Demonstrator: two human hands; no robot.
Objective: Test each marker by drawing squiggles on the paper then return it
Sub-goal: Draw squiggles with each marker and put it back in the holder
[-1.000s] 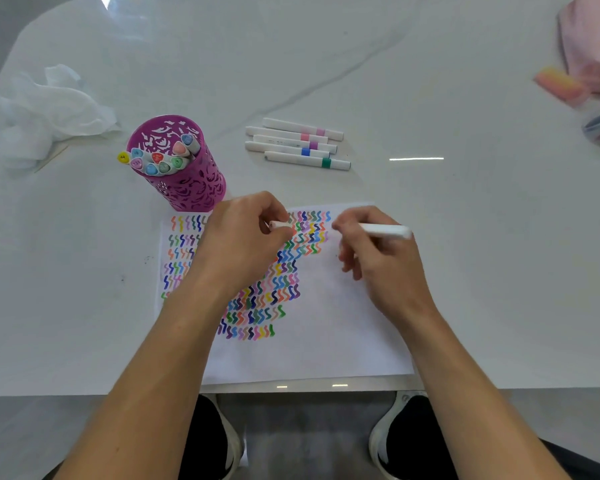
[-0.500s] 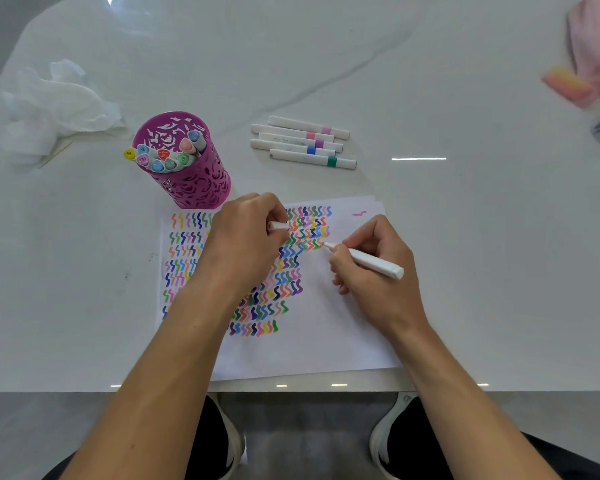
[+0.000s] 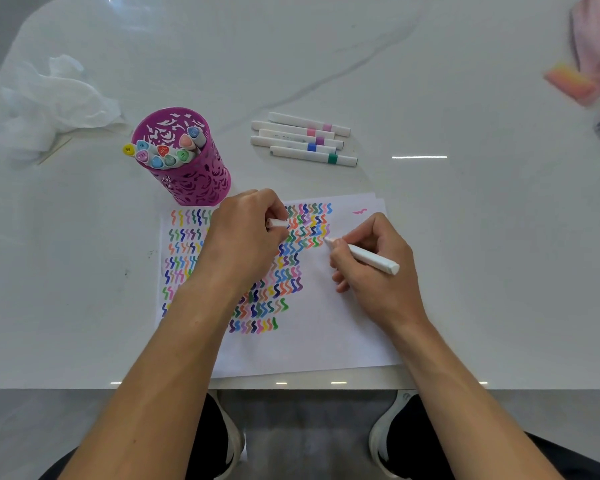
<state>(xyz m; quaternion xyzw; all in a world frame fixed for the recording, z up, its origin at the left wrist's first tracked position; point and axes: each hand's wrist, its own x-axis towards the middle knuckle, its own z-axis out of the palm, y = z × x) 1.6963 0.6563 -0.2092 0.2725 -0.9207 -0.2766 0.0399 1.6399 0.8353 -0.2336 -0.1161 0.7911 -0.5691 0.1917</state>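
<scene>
The worktop (image 3: 447, 254) is a glossy white slab, marbled with one thin grey vein. A sheet of plain white paper (image 3: 326, 337) lies flat at its near edge, with a second sheet's edge peeping out at the far right corner. Much of the paper is filled with rows of short wavy squiggles in many colours, and one lone pink squiggle (image 3: 360, 212) sits apart near the far right corner.

The right hand (image 3: 374, 271) pinches a slim white marker (image 3: 369, 258) in a writing grip. Its pale tip touches the paper at the right end of the squiggle rows, and its blunt end points out to the right. The left hand (image 3: 246, 240) rests on the paper over the squiggles, fingers curled, pinching a small white cap (image 3: 277, 223) between thumb and fingertips.

Just beyond the paper's far left corner stands a round magenta cup (image 3: 191, 181), its wall cut through with a lacy pattern. It holds a bunch of markers leaning to the left; I count nine coloured cap ends. To the right of the cup, five white markers (image 3: 303, 138) lie side by side on the worktop, touching or nearly so, with bands of pink, pink, purple, blue and green.

A crumpled white tissue (image 3: 52, 102) sits at the far left. At the far right edge there is a blurred pink heap (image 3: 596, 43) and a soft orange-pink block (image 3: 570, 83). The left forearm hides part of the squiggles.
</scene>
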